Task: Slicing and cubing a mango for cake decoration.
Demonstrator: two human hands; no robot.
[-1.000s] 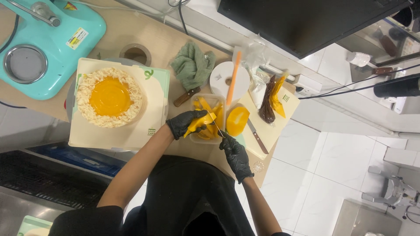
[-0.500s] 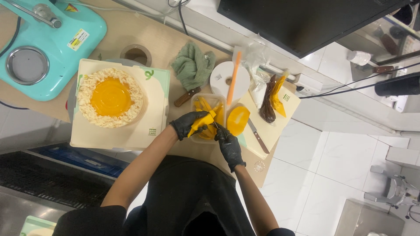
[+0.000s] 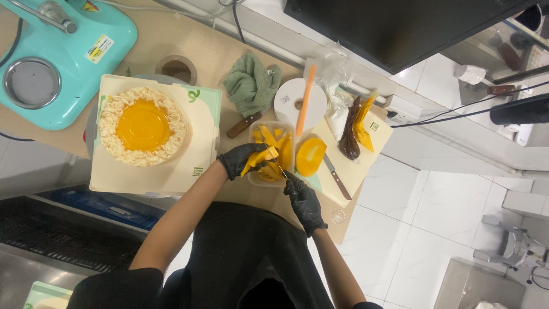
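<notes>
Left hand (image 3: 239,160) is gripping a mango piece (image 3: 260,161) over the clear tub (image 3: 273,150); right hand (image 3: 303,199) is closing on a small knife (image 3: 280,169), slicing. Tub is already holding slices; a mango half (image 3: 309,157) beside it is waiting uncut.

I see both of my black-gloved hands close together ahead of my torso. My left hand (image 3: 243,161) curls its fingers shut in a pinch, forearm bare. My right hand (image 3: 304,201) is fisted, its forefinger pointing toward the left hand.
</notes>
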